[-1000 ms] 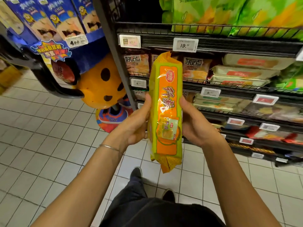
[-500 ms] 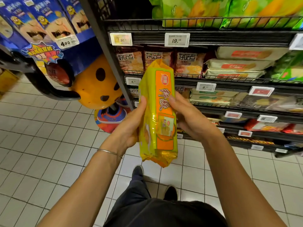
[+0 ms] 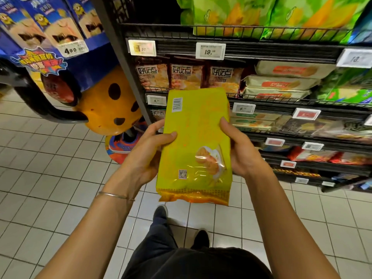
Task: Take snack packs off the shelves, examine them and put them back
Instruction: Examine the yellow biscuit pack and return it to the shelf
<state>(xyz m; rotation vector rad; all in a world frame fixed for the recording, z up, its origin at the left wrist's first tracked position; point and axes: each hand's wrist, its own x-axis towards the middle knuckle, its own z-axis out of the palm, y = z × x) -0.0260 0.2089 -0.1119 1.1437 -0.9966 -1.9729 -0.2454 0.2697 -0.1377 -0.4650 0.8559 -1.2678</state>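
A long yellow-green snack pack [image 3: 196,141] with an orange bottom seam is held upright in front of me, its wide back face with a barcode and a QR code turned toward me. My left hand [image 3: 147,152] grips its left edge, thumb across the face. On the other side my right hand [image 3: 239,152] holds the right edge, fingers curled behind it. The pack hangs in the air in front of the black wire shelves [image 3: 281,53], apart from them.
The shelves on the right carry brown snack bags [image 3: 187,75], beige packs [image 3: 281,83] and green bags [image 3: 261,15], with price tags [image 3: 210,50] along the rails. A blue display stand [image 3: 46,33] and an orange spotted figure [image 3: 108,105] stand at the left. White tiled floor [image 3: 50,178] lies below.
The pack has been turned in my hands from its narrow orange-labelled side to its wide back face. Both hands shifted their hold along its edges.
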